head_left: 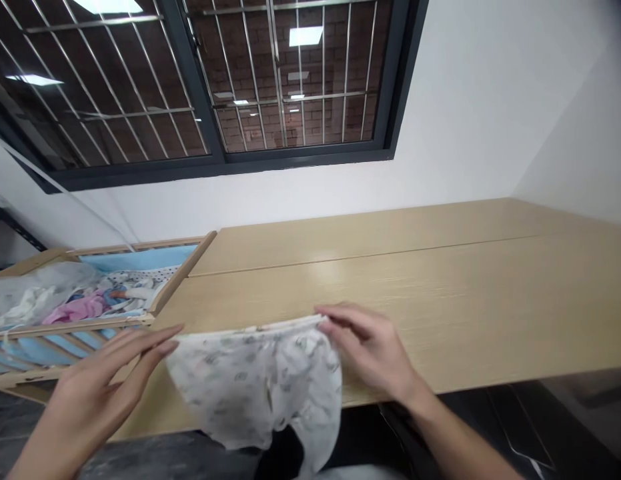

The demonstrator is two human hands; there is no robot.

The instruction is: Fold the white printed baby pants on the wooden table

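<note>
A small white baby garment with a faint grey print lies over the near edge of a light wooden table, its lower part hanging off. My left hand pinches the garment's left top corner with its fingers extended. My right hand holds the right top corner, fingers curled onto the fabric. The top hem is stretched straight between both hands.
A wooden crib with slatted sides stands at the left against the table, filled with clothes in white, pink and blue. A white wall and a dark-framed barred window are behind. Dark floor shows below the table's edge.
</note>
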